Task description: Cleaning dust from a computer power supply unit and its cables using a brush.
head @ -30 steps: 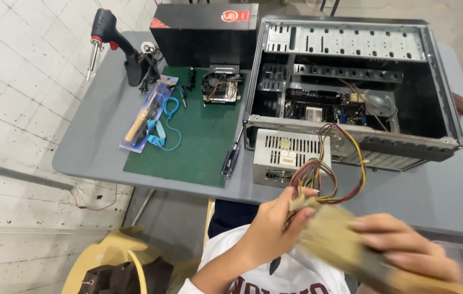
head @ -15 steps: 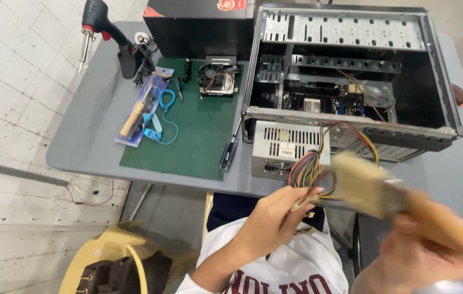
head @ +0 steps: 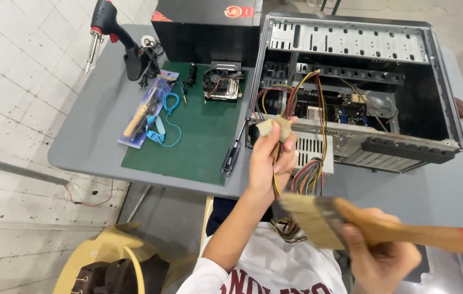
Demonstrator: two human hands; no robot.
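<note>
My left hand (head: 270, 158) is raised in front of the open computer case (head: 351, 32), shut on a bundle of coloured power cables (head: 309, 177) with pale connectors (head: 275, 126) at the top. The cables run down to the grey power supply unit (head: 313, 149) lying by the case's front edge. My right hand (head: 376, 256) is low at the right, gripping a wide paintbrush (head: 310, 218) with a wooden handle and a red end. Its bristles point left, just below the cable bundle.
A green mat (head: 198, 136) on the grey table (head: 95, 109) carries a CPU cooler (head: 221, 81), a packaged blue wrist strap (head: 149, 111) and a screwdriver (head: 232, 155). A soldering gun (head: 112, 30) stands at the back left beside a black box (head: 207, 27). A bag (head: 111, 272) sits on the floor.
My left hand has lifted the cable connectors higher, up in front of the case. My right hand has brought the brush down and toward me, below the cables.
</note>
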